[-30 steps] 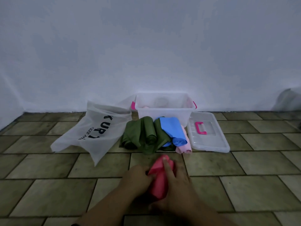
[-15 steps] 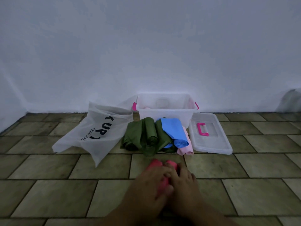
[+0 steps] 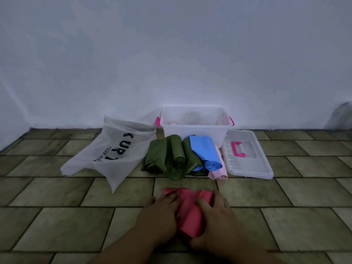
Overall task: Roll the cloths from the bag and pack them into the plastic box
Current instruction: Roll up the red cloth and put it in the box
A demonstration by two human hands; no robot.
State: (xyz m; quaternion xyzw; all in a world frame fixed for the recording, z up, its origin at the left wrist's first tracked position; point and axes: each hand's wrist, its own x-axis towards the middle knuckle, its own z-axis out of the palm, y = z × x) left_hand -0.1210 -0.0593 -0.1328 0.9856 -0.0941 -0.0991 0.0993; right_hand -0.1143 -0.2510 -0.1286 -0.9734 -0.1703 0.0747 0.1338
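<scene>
Our left hand (image 3: 162, 212) lies flat, fingers straight and spread, pressing the left part of the red cloth (image 3: 188, 208). Our right hand (image 3: 215, 216) covers the cloth's right part with its fingers bent over a raised fold; we cannot tell whether it pinches that fold or only presses it. A second ago the cloth was bunched upright between both hands; now it is spread low on the tiled floor (image 3: 57, 216), well in front of the plastic box (image 3: 190, 134). We read this as laying it out, so the rolling of this piece has not yet begun and the raised fold still needs smoothing. Between the red cloth and the box lies a pile touching the box's front wall: rolled green cloths (image 3: 167, 157), a rolled blue cloth (image 3: 203, 151) resting on them, and a pink cloth (image 3: 219, 168) at the pile's right edge. These look rolled but not packed. The box stands open against the wall; pale shapes show through it, too faint to name. Its lid (image 3: 247, 155), with 1 pink handle, lies just right of the box, and the bag (image 3: 114, 149) sags flat to the box's left.
</scene>
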